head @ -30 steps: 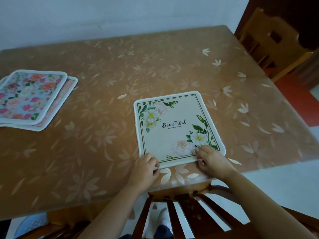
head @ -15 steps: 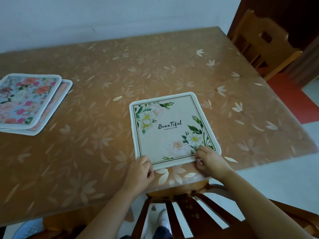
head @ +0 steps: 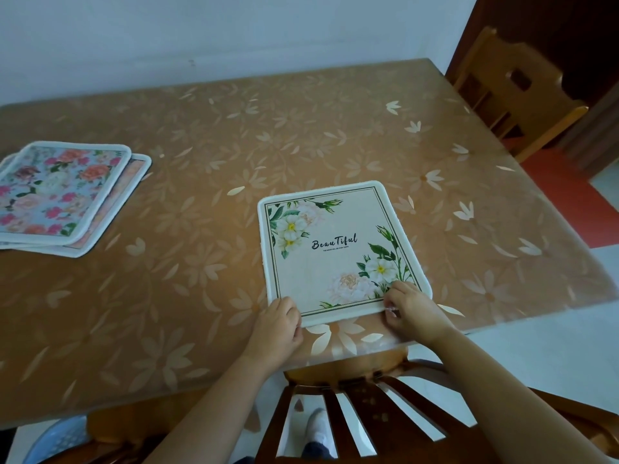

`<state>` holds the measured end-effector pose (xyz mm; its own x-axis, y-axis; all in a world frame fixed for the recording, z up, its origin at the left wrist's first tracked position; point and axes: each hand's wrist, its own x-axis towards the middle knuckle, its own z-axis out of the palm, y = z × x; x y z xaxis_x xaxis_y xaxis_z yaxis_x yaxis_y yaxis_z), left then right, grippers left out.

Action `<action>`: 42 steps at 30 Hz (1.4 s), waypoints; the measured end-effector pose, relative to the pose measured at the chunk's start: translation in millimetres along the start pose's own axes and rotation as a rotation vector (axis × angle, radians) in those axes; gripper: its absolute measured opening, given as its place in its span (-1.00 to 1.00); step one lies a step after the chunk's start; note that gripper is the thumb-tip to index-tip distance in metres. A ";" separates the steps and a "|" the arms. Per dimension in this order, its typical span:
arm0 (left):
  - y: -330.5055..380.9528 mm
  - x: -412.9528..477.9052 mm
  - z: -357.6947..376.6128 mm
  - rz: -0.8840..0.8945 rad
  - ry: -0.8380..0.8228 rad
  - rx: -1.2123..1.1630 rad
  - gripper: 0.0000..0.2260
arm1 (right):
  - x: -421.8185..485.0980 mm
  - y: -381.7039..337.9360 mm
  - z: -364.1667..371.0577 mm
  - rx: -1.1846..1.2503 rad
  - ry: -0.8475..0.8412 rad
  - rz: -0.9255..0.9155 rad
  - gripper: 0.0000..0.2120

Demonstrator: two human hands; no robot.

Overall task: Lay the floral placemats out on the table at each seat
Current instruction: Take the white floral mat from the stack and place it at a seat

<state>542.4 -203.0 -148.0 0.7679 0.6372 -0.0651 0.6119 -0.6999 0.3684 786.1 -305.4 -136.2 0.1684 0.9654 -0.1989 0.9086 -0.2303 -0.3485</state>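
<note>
Carefully squaring one placemat (head: 335, 249), left hand (head: 276, 329) and right hand (head: 413, 318) pinch its near edge in curled fingers (head: 390, 301); next, likely, the stack (head: 57, 192) left of them.

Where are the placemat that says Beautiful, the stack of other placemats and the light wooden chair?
Beautiful placemat (head: 335, 251), head view, its middle by the lettering.
stack of placemats (head: 60, 192), head view, the top mat's rose print.
light wooden chair (head: 547, 98), head view, its backrest panel.
</note>
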 end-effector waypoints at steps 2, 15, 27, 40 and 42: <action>0.1 -0.3 0.4 -0.011 0.005 -0.014 -0.94 | 0.2 -0.9 0.2 0.000 0.003 0.008 -0.91; 0.9 -7.2 4.1 -0.033 0.041 -0.058 -0.96 | -4.3 -2.9 0.4 0.006 -0.004 -0.001 -0.91; 3.4 -11.9 5.6 -0.008 0.076 -0.073 -0.97 | -6.4 0.1 1.9 0.015 0.005 -0.006 -0.93; -7.1 -23.5 15.7 -0.112 0.177 -0.145 -0.71 | -13.5 24.1 -2.6 0.034 0.025 0.072 -0.43; -7.4 -22.7 16.2 -0.112 0.169 -0.133 -0.70 | -11.0 25.7 -3.5 0.025 0.018 0.076 -0.43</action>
<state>523.5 -217.5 -164.3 0.6474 0.7611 0.0393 0.6524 -0.5802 0.4876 808.9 -321.5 -139.7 0.2437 0.9470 -0.2092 0.8832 -0.3058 -0.3556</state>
